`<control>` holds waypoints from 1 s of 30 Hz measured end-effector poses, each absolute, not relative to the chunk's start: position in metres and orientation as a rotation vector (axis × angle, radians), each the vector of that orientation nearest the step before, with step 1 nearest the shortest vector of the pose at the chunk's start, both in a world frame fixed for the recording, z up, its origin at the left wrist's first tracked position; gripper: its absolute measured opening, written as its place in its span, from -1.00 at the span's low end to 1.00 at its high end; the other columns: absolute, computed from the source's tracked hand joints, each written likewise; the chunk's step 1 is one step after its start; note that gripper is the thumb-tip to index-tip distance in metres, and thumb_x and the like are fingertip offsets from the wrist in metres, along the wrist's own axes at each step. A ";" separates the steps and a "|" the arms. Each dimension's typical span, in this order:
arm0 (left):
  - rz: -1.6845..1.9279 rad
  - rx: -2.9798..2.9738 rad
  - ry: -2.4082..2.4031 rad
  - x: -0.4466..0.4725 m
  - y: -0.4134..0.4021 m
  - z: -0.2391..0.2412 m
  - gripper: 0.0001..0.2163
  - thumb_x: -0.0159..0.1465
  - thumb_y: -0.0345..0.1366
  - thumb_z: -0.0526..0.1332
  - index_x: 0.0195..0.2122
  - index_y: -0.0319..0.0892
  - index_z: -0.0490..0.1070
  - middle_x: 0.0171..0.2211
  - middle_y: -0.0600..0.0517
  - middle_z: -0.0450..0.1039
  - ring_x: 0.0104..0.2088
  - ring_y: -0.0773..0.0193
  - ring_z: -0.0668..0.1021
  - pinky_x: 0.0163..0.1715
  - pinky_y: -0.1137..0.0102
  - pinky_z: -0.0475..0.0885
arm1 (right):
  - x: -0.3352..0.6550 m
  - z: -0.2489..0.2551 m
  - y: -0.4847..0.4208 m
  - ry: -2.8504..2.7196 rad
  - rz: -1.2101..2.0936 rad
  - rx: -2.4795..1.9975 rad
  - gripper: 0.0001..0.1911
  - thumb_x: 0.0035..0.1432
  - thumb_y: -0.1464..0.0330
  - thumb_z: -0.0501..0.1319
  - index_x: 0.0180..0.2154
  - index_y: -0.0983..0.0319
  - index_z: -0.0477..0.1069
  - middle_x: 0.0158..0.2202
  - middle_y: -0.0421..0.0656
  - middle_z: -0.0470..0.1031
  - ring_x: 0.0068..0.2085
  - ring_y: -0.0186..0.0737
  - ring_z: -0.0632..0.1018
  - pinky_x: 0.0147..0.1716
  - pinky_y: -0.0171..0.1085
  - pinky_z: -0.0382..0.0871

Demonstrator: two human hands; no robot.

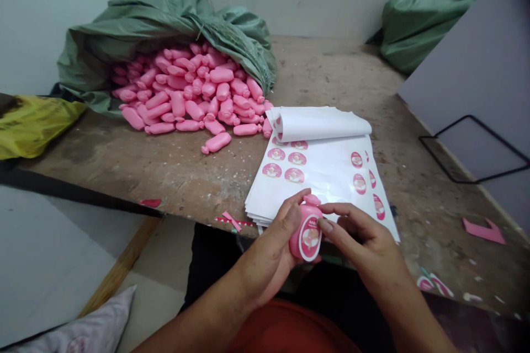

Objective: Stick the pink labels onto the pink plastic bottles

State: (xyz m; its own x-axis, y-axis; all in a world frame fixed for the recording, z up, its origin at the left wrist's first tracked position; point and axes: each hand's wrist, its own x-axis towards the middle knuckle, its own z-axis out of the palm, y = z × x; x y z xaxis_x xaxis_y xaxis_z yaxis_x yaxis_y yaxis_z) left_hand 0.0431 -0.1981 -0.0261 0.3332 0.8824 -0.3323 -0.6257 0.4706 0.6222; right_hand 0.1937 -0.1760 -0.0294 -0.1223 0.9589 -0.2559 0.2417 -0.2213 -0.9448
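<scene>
My left hand (273, 253) is wrapped round a small pink bottle (295, 240), held upright in front of the table edge with its cap up. An oval pink-and-white sticker (309, 238) covers the side of the bottle facing me. My right hand (364, 237) has its thumb on the sticker's upper right edge and its index finger near the bottle's shoulder. Its other fingers curl behind. Just beyond both hands lies a stack of white sticker sheets (323, 176), printed with pink stickers, its top sheet folded back at the far end.
A green sack (161, 16) spills a heap of pink bottles (186, 88) at the back left. One bottle (216, 143) lies nearer me. A yellow bag (37, 124) is at left. At right are a black wire frame (476, 149), a second green sack (439, 11) and sticker scraps (434, 284).
</scene>
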 end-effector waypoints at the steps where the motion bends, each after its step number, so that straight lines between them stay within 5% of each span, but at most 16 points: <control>1: 1.018 0.432 0.705 0.043 -0.198 -0.026 -0.61 0.35 -0.06 -0.04 0.16 0.00 0.19 -0.05 -0.05 0.30 -0.17 0.29 0.37 -0.28 0.39 0.33 | 0.193 -0.029 -0.176 -1.370 1.387 -1.486 -0.65 0.01 0.10 0.25 -0.21 0.17 0.46 -0.63 -0.35 0.11 -0.54 -0.36 0.18 -0.54 -0.34 0.05; 7: 0.974 0.479 0.774 0.042 -0.201 -0.024 -0.49 0.23 -0.34 0.22 0.18 0.09 0.13 0.03 0.03 0.23 -0.16 0.36 0.35 -0.25 0.45 0.31 | 0.192 -0.025 -0.176 -1.436 1.299 -1.511 -0.69 0.05 0.12 0.23 -0.22 0.17 0.47 -0.64 -0.36 0.11 -0.57 -0.39 0.18 -0.58 -0.36 0.05; 11: 0.964 0.509 0.801 0.044 -0.202 -0.027 -0.48 0.24 -0.38 0.20 0.19 0.11 0.12 0.11 0.03 0.17 -0.16 0.36 0.35 -0.23 0.42 0.34 | 0.197 -0.028 -0.178 -1.619 1.157 -1.585 -0.68 0.08 0.10 0.20 -0.19 0.13 0.49 -0.61 -0.31 0.25 -0.53 -0.32 0.31 -0.54 -0.33 0.17; 19: 0.933 0.484 0.712 0.043 -0.203 -0.031 -0.55 0.22 -0.43 0.20 0.12 0.01 0.21 -0.15 0.01 0.29 -0.23 0.35 0.43 -0.30 0.45 0.35 | 0.202 -0.026 -0.182 -2.004 0.330 -1.569 -0.74 0.19 0.18 0.13 -0.20 0.10 0.53 -0.35 -0.18 0.59 -0.45 -0.25 0.43 -0.34 -0.19 0.16; 30: 0.960 0.539 0.758 0.053 -0.207 -0.033 -0.54 0.23 -0.40 0.20 0.15 0.01 0.20 -0.12 0.00 0.31 -0.23 0.31 0.46 -0.34 0.44 0.40 | 0.191 -0.028 -0.167 -1.291 1.446 -1.439 -0.65 -0.09 0.12 0.32 -0.34 0.16 0.29 -0.55 -0.32 0.39 -0.58 -0.36 0.35 -0.59 -0.36 0.21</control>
State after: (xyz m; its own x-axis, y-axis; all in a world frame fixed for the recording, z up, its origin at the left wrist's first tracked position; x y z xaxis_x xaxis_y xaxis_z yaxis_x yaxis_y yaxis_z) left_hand 0.0529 -0.2067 -0.0326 0.3568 0.8743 -0.3290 -0.5232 0.4788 0.7050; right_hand 0.1914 -0.1665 -0.0279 -0.1260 0.9551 -0.2681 0.1584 -0.2474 -0.9559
